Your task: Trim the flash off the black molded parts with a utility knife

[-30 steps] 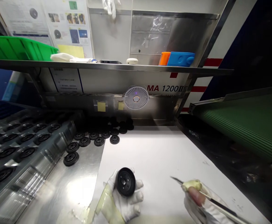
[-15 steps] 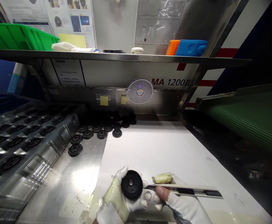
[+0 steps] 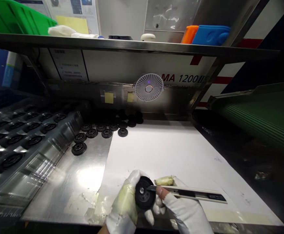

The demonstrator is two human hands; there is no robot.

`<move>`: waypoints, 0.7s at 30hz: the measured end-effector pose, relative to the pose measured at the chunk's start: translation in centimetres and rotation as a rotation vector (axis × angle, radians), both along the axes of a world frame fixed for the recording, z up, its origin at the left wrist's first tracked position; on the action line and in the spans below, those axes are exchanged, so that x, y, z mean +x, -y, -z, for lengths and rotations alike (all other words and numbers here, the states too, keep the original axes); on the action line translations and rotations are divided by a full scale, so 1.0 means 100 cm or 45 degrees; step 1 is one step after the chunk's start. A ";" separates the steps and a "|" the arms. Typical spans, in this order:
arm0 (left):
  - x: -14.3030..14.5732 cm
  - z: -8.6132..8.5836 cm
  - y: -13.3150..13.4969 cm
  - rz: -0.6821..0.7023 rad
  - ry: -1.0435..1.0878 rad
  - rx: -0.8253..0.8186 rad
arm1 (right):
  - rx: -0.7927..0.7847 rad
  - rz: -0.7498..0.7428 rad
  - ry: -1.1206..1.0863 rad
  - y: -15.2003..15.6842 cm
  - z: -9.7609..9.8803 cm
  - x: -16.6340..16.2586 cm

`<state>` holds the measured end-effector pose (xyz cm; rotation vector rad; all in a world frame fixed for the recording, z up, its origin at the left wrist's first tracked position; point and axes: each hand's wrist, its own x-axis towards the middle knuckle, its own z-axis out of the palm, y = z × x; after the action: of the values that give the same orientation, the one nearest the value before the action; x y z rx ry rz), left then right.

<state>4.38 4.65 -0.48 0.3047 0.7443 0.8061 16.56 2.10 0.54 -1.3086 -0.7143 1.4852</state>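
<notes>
My left hand (image 3: 124, 201), in a white glove with yellowish tape, holds a round black wheel-like part (image 3: 145, 199) with its face turned up toward me. The part has a small light-coloured hub at its centre. In my right hand (image 3: 181, 204), gloved with a bare thumb tip, is a utility knife (image 3: 193, 193) with a pale handle. Its blade reaches over the face of the part, close to the hub; whether it touches I cannot tell. Both hands are above the near edge of a white sheet (image 3: 161, 149).
Several similar black parts (image 3: 107, 133) lie on the metal table at the back left. Clear plastic trays (image 3: 44, 156) with more parts stand at left. A small fan (image 3: 149, 87) is at the back, under a metal shelf (image 3: 132, 44). A green ribbed surface (image 3: 259, 120) lies at right.
The knife's blade has moved from beside the part's rim to over its face near the hub. The part and my left hand have shifted slightly right, and the view has tilted down.
</notes>
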 end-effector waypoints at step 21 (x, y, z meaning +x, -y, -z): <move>0.000 -0.007 0.011 -0.069 -0.031 0.064 | -0.118 0.000 -0.247 0.009 -0.005 -0.011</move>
<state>4.39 3.60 0.25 0.3413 0.7580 0.8749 15.46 1.20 1.01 -1.2129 -0.5248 1.6359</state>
